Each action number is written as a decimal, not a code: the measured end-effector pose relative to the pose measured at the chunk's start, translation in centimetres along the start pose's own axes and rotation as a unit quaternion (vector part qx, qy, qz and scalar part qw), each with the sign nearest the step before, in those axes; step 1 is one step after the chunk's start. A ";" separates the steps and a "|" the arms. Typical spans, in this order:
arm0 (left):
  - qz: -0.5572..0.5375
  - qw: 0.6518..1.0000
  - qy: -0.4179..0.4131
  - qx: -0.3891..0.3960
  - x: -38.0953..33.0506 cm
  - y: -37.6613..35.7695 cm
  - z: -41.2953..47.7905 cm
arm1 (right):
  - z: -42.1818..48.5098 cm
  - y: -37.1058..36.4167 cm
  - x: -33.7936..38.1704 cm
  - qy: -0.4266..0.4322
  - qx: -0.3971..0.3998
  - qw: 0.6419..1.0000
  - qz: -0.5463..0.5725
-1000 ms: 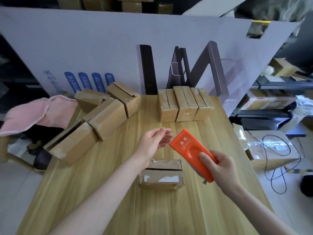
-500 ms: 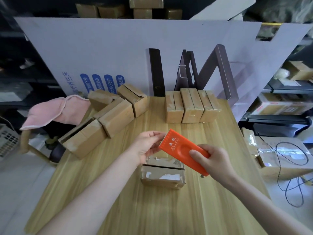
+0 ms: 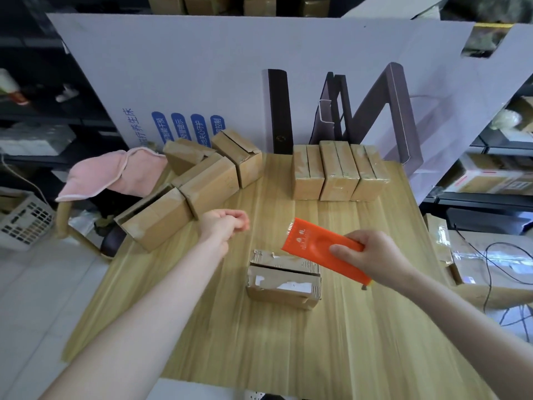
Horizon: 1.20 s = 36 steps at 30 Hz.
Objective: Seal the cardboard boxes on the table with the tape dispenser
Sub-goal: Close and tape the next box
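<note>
A cardboard box [image 3: 284, 280] sits in the middle of the table [image 3: 375, 327], the tape dispenser [image 3: 314, 249] just above its far right corner. Three boxes [image 3: 336, 171] stand at the far edge (side by side, touching); four boxes [image 3: 210, 183] crowd the far left.

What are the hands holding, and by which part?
The right hand grips the flat orange plastic tape dispenser by its rear end. Whether the left hand pinches anything cannot be told.

Head camera looks forward and down over the table [image 3: 360, 327].
</note>
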<state>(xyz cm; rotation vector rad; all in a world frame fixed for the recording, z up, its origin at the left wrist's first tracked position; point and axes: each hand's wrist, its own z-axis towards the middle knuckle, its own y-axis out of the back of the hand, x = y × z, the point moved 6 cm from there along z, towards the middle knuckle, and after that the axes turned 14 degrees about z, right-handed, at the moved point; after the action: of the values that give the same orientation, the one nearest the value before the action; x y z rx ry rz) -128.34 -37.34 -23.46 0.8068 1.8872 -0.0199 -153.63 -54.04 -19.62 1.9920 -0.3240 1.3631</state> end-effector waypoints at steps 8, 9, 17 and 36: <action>0.009 0.996 0.051 -0.067 7.0 3.5 2.7 | 1.0 2.6 -4.7 -0.086 0.033 0.984 -0.152; 0.002 0.996 0.055 -0.075 7.6 3.4 2.8 | 1.7 2.0 -4.9 -0.086 0.035 0.977 -0.192; -0.010 0.993 0.091 -0.080 11.3 2.5 4.7 | 5.2 -0.9 -7.1 -0.117 0.049 0.939 -0.321; -0.038 0.991 0.122 -0.042 19.7 -4.2 6.7 | 6.1 -2.3 -8.4 -0.152 0.014 0.892 -0.426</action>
<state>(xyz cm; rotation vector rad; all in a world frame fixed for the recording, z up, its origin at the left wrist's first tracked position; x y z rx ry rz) -129.82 -32.77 -44.16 0.7040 2.1330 0.1147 -151.50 -57.81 -29.35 1.9857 0.4112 0.4974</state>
